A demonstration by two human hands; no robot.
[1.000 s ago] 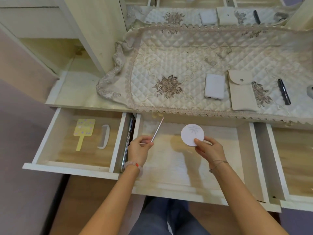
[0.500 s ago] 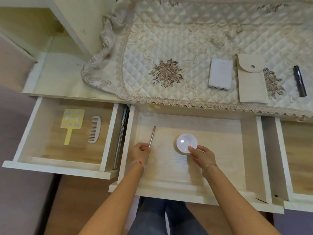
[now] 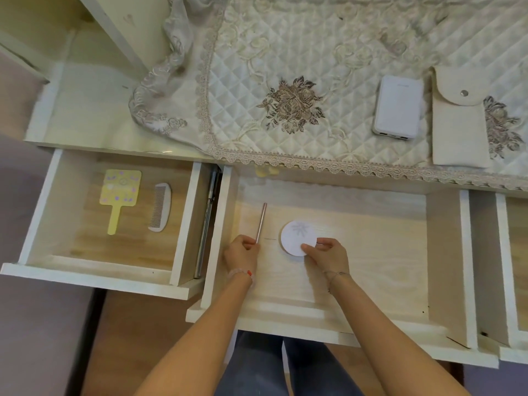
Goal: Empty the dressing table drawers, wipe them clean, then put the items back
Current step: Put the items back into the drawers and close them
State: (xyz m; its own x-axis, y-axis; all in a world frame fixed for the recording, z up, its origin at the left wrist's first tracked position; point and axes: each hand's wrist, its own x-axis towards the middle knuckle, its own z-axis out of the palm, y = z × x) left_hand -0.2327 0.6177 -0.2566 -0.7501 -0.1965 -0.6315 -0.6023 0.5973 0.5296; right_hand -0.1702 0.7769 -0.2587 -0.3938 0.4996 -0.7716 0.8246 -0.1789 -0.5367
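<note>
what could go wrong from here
The thin metal rod, pinched only at its end by the left hand, may roll once released. The round white disc gripped by the right hand could slide on the smooth wooden drawer floor. The white power bank and beige snap pouch on the quilted cloth might be forgotten.

A quilted, lace-trimmed cloth (image 3: 285, 47) with embroidered flowers covers the tabletop (image 3: 91, 110).

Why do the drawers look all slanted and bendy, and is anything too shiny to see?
Head view: the wide-angle lens fans the sides of the left drawer and middle drawer outward, so straight edges lean; head view again: soft glare whitens the bare tabletop, while the comb and hand mirror look sharp.
</note>
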